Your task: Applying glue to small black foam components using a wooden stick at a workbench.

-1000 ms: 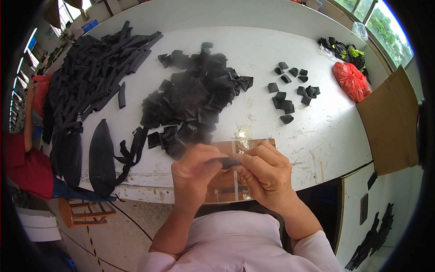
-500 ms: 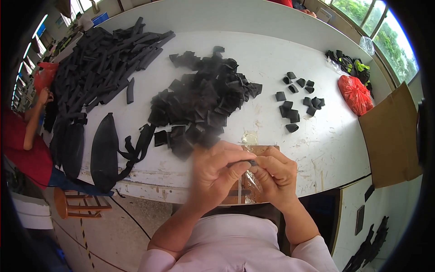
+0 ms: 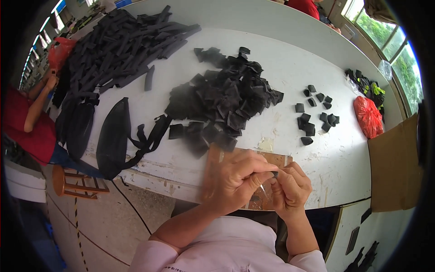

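A: What is shown nearest?

B: The left hand [image 3: 244, 177] and right hand [image 3: 293, 187], each closed to a thumb-and-finger pinch on one small black piece [image 3: 274, 174], above the brown panel [image 3: 278, 159] at the near edge of the bench [image 3: 340, 156].

A: And beyond?

B: Black squares [image 3: 231, 95] heaped mid-bench; scattered black bits [image 3: 309, 129] toward the right edge; lastly, dark strips [image 3: 122, 50] piled toward the far left corner.

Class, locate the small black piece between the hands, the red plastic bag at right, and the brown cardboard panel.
Small black piece [image 3: 274, 174], head view: exposed end.
Red plastic bag [image 3: 368, 119], head view: bulging middle.
Brown cardboard panel [image 3: 393, 167], head view: flat centre.
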The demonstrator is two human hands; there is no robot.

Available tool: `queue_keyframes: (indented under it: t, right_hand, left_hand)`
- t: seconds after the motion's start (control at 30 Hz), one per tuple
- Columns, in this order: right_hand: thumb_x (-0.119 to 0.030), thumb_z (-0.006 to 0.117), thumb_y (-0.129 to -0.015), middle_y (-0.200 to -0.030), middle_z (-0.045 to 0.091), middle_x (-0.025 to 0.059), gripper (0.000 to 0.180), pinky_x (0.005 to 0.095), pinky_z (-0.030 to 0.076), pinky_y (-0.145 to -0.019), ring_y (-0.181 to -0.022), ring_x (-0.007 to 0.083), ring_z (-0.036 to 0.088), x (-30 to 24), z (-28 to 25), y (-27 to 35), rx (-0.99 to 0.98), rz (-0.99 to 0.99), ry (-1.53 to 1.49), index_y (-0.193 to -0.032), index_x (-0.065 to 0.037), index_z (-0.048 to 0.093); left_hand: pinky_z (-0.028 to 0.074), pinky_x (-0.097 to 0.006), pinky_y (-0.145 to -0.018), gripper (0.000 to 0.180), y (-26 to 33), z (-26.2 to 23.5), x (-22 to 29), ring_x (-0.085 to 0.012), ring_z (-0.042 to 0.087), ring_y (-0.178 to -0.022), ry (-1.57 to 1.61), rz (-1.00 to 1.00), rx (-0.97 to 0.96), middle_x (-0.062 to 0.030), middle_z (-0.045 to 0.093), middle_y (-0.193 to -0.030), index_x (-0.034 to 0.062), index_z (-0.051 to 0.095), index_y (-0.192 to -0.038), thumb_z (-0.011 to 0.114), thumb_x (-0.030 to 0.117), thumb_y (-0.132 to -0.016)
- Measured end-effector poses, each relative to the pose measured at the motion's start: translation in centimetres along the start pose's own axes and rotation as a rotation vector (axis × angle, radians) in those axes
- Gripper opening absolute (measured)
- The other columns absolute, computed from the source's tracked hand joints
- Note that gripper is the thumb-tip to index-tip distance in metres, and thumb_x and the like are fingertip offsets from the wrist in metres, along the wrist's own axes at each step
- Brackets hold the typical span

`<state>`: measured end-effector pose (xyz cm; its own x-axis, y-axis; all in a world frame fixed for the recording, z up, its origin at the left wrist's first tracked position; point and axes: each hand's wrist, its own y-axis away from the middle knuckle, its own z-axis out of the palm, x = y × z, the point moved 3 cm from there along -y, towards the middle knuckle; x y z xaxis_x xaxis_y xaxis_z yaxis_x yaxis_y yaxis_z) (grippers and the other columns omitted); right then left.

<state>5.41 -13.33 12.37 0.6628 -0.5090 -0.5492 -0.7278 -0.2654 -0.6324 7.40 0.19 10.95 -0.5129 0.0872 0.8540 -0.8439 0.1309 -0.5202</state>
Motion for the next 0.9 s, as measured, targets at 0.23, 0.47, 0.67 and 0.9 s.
queue_keyframes:
  t: [0.23,0.47,0.67,0.9]
  right_hand:
    - [-0.014,0.059,-0.081,-0.058,0.048,0.0049,0.017,0.0249,0.033,-0.047,-0.050,0.0119,0.041,2.0,-3.1,-0.1,0.059,0.341,-0.388,-0.077,0.002,0.058]
    - [-0.028,0.047,-0.091,-0.058,0.050,0.0011,0.033,0.0176,0.033,-0.045,-0.049,0.0045,0.041,4.6,-0.7,4.7,0.373,0.936,-0.750,-0.090,0.002,0.061]
    - [-0.022,0.051,-0.089,-0.062,0.058,0.0035,0.028,0.0208,0.039,-0.047,-0.053,0.0075,0.050,0.7,4.6,7.8,-0.264,1.000,-0.693,-0.083,0.003,0.062]
    - [-0.023,0.056,-0.086,-0.071,0.062,0.0042,0.027,0.0283,0.046,-0.059,-0.067,0.0116,0.057,0.0,8.1,5.8,-0.442,0.817,-0.505,-0.090,0.003,0.061]
  left_hand:
    - [0.043,-0.026,-0.061,0.016,1.4,-1.4,-1.6,-0.0159,0.053,-0.070,-0.129,0.001,0.137,-0.0077,0.056,-0.083,0.0014,0.057,-0.097,0.057,0.004,-0.081]
    - [0.044,-0.033,-0.067,0.028,4.4,-13.8,-13.0,-0.0243,0.054,-0.080,-0.931,-0.344,0.595,-0.0114,0.052,-0.094,0.0006,0.052,-0.105,0.057,0.008,-0.079]
    - [0.043,-0.039,-0.067,0.013,4.1,-16.4,-14.7,-0.0324,0.053,-0.078,-1.162,-0.392,0.267,-0.0149,0.049,-0.087,-0.0002,0.053,-0.078,0.063,0.004,-0.072]
    - [0.038,-0.016,-0.052,0.011,5.0,-12.2,-5.3,-0.0011,0.046,-0.059,-0.313,-0.617,0.104,0.0022,0.056,-0.069,-0.0005,0.057,-0.083,0.062,-0.003,-0.074]
